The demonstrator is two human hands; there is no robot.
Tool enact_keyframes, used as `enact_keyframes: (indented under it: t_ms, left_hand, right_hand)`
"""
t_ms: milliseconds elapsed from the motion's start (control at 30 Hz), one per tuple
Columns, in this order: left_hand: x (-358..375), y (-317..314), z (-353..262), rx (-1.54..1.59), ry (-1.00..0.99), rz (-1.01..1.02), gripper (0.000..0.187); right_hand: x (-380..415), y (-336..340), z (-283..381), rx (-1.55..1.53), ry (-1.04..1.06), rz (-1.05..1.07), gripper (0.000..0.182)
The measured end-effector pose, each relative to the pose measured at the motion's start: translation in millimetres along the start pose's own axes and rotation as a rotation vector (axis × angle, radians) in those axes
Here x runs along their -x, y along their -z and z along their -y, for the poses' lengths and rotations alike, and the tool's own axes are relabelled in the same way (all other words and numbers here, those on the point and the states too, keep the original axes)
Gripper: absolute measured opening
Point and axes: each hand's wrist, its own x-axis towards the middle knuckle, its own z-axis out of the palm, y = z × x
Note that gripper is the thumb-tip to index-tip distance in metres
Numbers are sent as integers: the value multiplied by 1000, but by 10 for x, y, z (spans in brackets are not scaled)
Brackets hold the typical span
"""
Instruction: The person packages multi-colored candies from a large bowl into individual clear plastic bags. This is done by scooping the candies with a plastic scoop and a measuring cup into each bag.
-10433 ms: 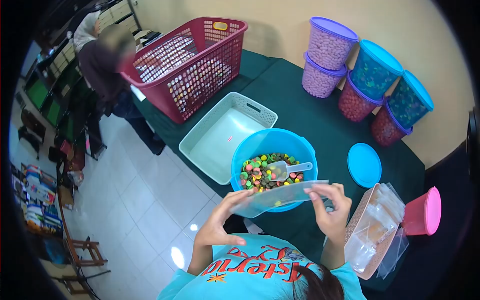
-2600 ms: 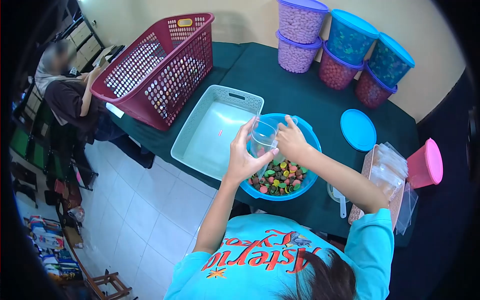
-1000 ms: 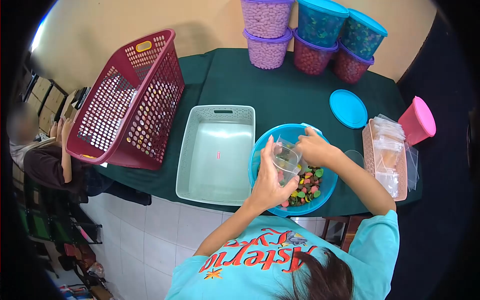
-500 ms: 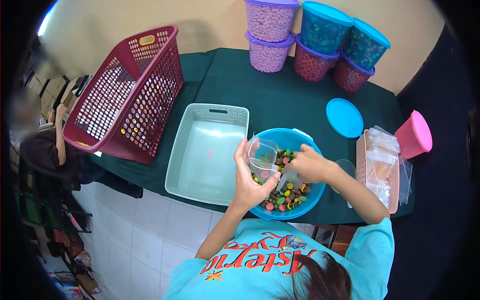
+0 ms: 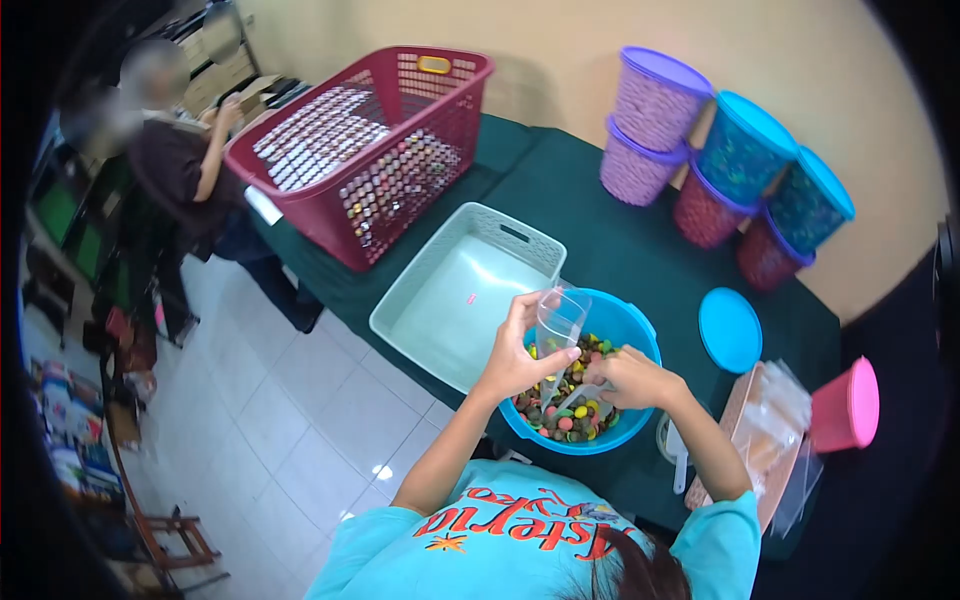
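Observation:
My left hand [image 5: 522, 362] is wrapped round a clear plastic container [image 5: 563, 318], tilted over the blue basin [image 5: 637, 432]. Inside the basin lie many round candies [image 5: 567, 424] in brown, pink, yellow and green. At the basin's right side my right hand [image 5: 632, 379] is closed on a translucent scoop [image 5: 583, 397], which dips among the candies. Directly left of the basin is a pale green tray [image 5: 440, 290] with a small red label on its bottom.
A maroon basket [image 5: 330, 215] full of packed items stands back left. Lidded tubs [image 5: 660, 90] line the wall. To the right are a blue lid [image 5: 730, 330], a pink box of plastic bags [image 5: 745, 400] and a pink tub [image 5: 845, 405]. Another person [image 5: 175, 150] stands far left.
The view has turned, so the table appears shifted and rotated. The scoop now sits lower among the candies, and the clear container is held more upright.

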Motion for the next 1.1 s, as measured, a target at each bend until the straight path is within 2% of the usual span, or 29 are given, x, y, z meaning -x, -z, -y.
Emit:
enact_keyframes:
  t_ms: [67, 133, 300, 400, 500, 567, 800, 1100]
  left_hand:
    - [-2, -19, 15, -5, -29, -74, 68]
    - [4, -23, -9, 30, 12, -65, 67]
    - [2, -20, 10, 54, 21, -96, 62]
    - [-2, -23, 12, 102, 29, -149, 62]
    - [2, -22, 17, 149, 17, -183, 60]
    - [4, -28, 14, 134, 13, -172, 59]
    - [2, -12, 11, 119, 20, -131, 60]
    - [7, 6, 45, 70, -14, -31, 63]
  right_hand:
    - [3, 35, 5, -31, 54, 19, 22]
    - [-18, 32, 13, -12, -38, 93, 18]
    - [-100, -69, -199, -12, 77, 141, 17]
    - [-105, -85, -222, -46, 134, 96, 17]
    - [-98, -23, -156, -77, 38, 78, 19]
    - [-91, -2, -176, -184, 31, -14, 19]
    - [76, 283, -51, -364, 100, -142, 18]
    - [251, 573, -53, -376, 18, -330, 14]
